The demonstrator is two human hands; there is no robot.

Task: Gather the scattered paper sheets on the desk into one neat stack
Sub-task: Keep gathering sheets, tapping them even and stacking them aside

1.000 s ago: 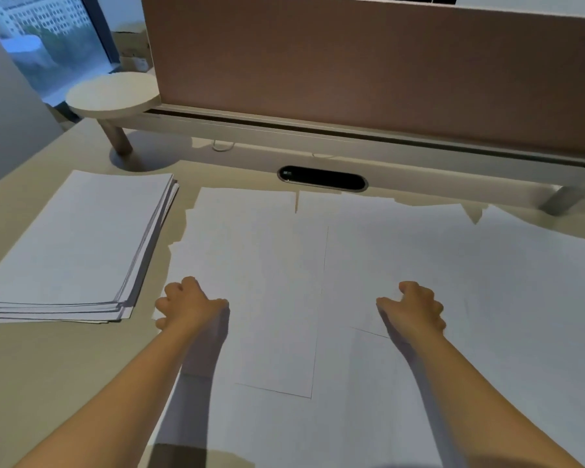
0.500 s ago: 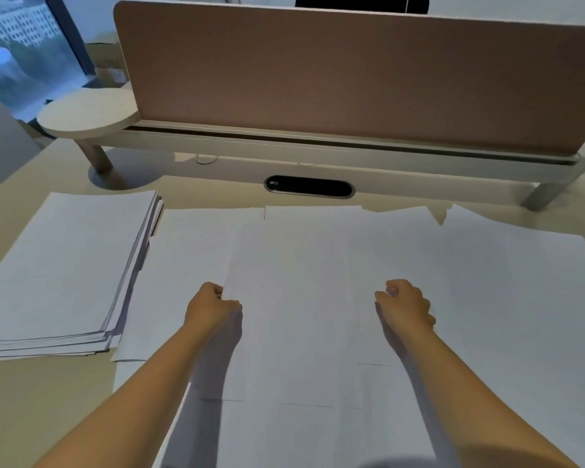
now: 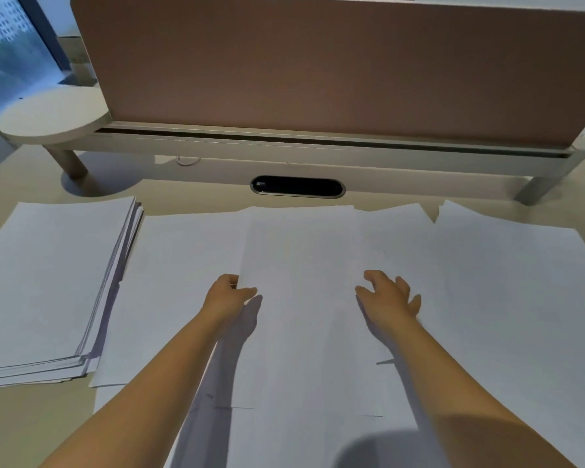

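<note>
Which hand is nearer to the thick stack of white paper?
Left. The left hand is just right of the thick stack of white paper; the right hand is farther right.

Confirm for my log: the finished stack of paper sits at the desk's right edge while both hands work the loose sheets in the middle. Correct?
Not quite. In the head view, the stack of paper sits at the desk's left edge, not the right. The left hand and right hand are indeed on the loose sheets in the middle.
</note>
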